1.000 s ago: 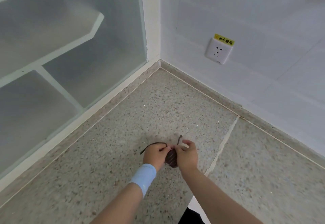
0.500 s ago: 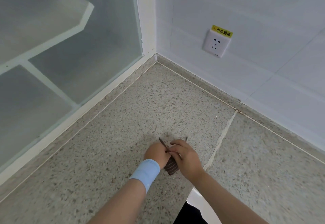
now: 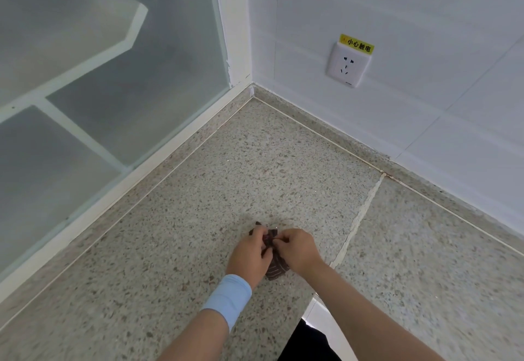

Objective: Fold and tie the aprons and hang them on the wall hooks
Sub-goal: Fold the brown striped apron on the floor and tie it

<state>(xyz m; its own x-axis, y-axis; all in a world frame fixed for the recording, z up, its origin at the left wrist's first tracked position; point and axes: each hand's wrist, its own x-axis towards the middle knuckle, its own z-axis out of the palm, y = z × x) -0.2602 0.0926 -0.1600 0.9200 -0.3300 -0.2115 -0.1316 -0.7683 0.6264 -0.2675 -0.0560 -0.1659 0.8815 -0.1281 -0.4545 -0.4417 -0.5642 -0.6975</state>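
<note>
Hands meet low over the speckled counter (image 3: 198, 233), their fingertips almost touching. The left hand (image 3: 249, 253) and the right hand (image 3: 297, 248) both have curled fingers pinching the upper end of a small folded apron (image 3: 276, 269). The apron is a dark brown bundle with thin pale stripes, lying on the counter directly between and beneath them. The hands cover most of it, and only its lower end shows between the two wrists. Short dark strap ends (image 3: 257, 225) stick out just beyond the left hand's fingertips. How the strap runs under the fingers cannot be told.

A smooth, snug light blue band (image 3: 228, 297) wraps the left wrist. The counter is matte beige stone flecked with brown and grey. A pale, ragged seam (image 3: 357, 219) passes just to the right of the right hand and slants away toward the wall. Between the forearms, nearer the person than the hands, the counter's edge gives way to a white surface and a patch of dark clothing (image 3: 309, 343).

Well off to the left of the hands stands a frosted glass panel (image 3: 113, 91) in a white frame, with blurred pale bars behind it. Ahead and to the right rises a glossy white tiled wall (image 3: 425, 20). On it is a square white socket (image 3: 348, 65) topped by a yellow label (image 3: 357, 44) with black characters.
</note>
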